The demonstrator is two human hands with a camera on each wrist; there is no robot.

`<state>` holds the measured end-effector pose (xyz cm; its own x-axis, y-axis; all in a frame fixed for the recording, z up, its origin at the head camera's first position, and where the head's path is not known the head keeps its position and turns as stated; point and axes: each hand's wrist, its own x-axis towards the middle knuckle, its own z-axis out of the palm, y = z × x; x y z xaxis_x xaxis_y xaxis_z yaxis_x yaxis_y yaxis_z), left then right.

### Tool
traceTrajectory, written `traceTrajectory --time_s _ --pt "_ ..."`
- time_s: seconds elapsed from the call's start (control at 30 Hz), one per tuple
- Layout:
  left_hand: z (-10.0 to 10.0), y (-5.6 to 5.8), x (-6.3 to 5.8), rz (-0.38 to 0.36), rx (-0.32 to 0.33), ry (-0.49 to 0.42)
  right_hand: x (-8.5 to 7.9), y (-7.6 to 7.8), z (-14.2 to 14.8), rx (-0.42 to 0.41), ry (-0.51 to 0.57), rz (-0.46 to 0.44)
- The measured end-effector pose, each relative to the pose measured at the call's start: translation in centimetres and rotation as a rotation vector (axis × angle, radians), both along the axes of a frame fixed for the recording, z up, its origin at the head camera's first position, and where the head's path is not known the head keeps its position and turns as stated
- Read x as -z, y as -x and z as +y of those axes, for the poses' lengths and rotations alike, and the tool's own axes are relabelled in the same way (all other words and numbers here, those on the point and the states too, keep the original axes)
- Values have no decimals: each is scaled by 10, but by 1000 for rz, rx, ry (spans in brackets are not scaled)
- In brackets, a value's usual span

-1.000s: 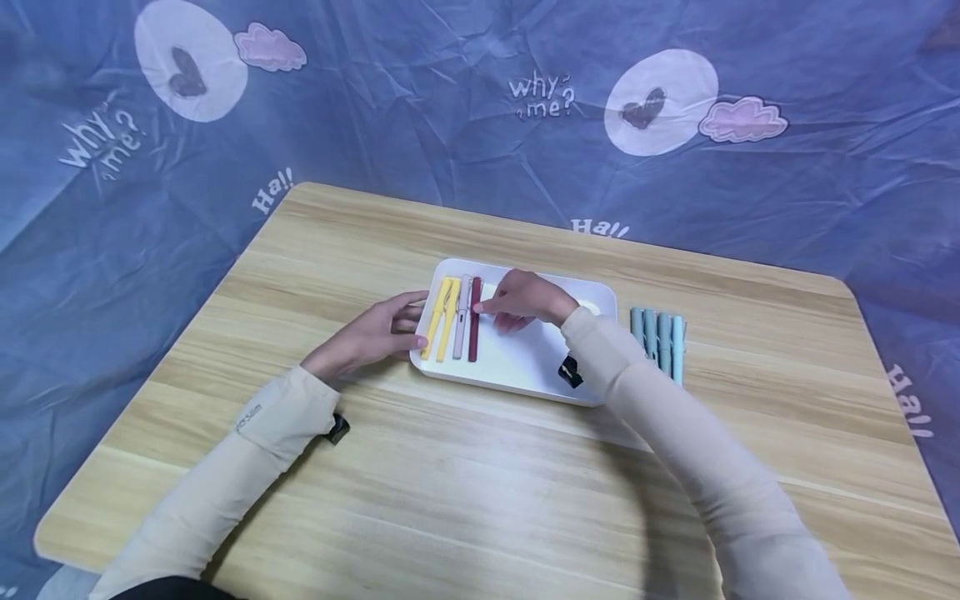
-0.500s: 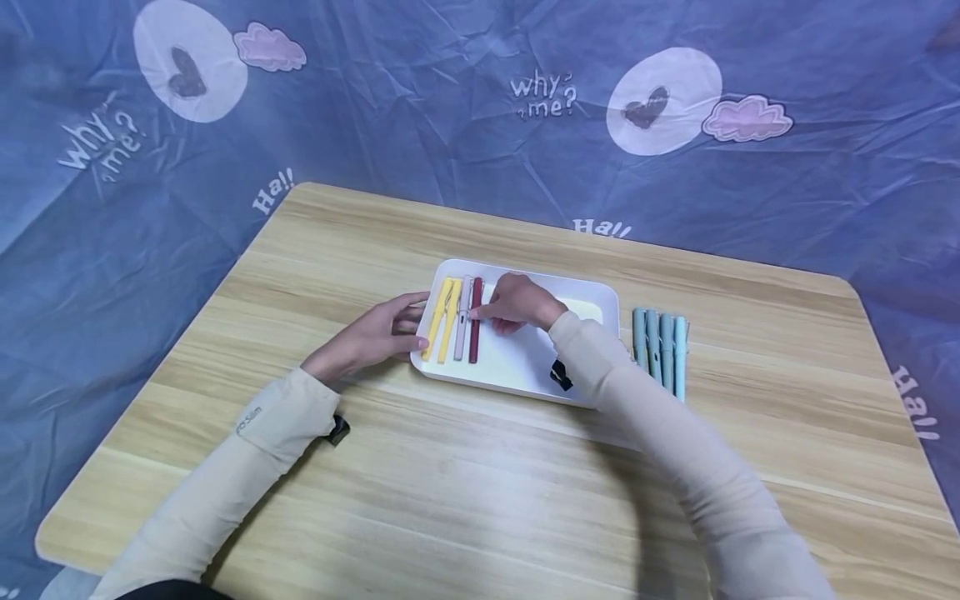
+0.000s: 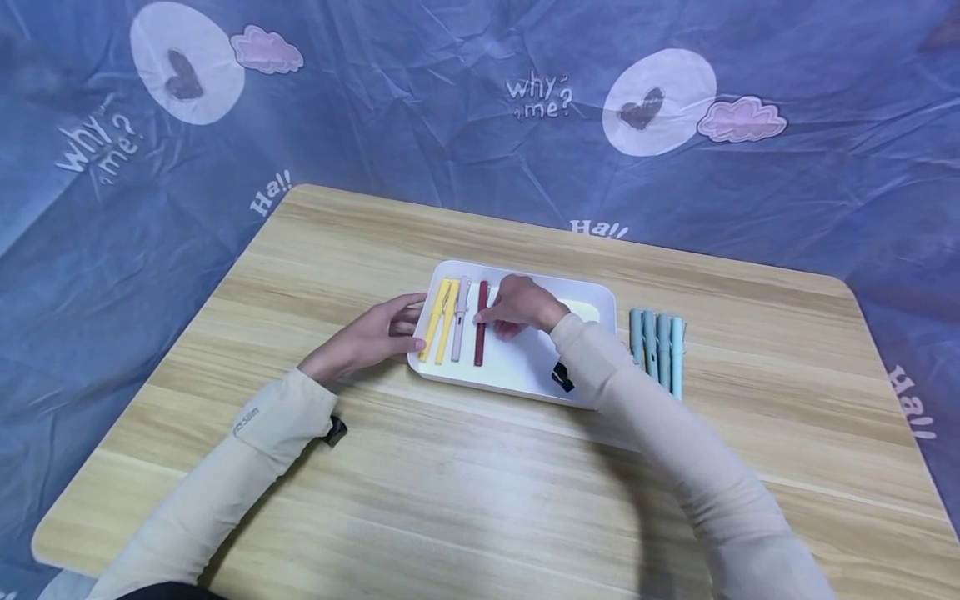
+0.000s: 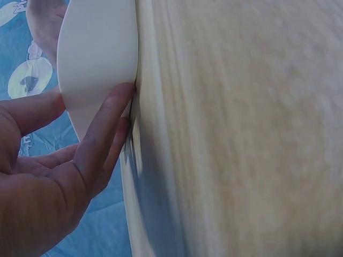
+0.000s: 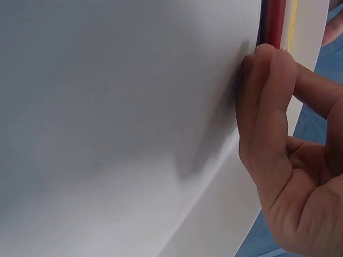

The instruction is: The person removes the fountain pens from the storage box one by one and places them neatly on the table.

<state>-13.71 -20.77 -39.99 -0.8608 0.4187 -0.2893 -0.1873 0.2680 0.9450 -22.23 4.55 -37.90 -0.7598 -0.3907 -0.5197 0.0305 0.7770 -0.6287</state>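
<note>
Two yellow pens (image 3: 447, 325), one pale lilac pen (image 3: 461, 321) and one dark red pen (image 3: 481, 337) lie roughly parallel in the left half of a shallow white tray (image 3: 517, 364), which rests on a wood-grain desk (image 3: 390, 500). The yellow pair lies nearest the tray's left end, the two close beside each other; the lilac pen comes next, and the dark red pen is set apart from it by a strip of tray floor. The right hand (image 3: 523, 302) reaches over the tray, its grip pinching the dark red pen between thumb and fingers, as the right wrist view also shows. The left hand (image 3: 367, 335) holds the tray's left end, its grip bent about the rim and outer wall. Outside the tray, to its right, four blue-green pens (image 3: 651, 342) lie side by side on the desk, their near ends partly hidden by the right sleeve (image 3: 622, 375). Compared with half a second earlier, the dark red pen has shifted rightward, away from the lilac pen, which it then lay just beside; the left hand keeps its place.
</note>
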Motion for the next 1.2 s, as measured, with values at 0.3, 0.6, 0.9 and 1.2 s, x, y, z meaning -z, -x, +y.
traceTrajectory --time_s 0.3,0.6,0.9,1.2 --pt "1 1 1 -5 -7 1 5 -2 -5 46 53 -24" --pt "0 0 1 8 2 13 -3 -6 0 26 104 -41" --pt "0 1 1 46 -7 56 -31 -5 14 64 203 -34" --pt "1 0 2 65 6 89 -52 -9 40 109 288 -12"
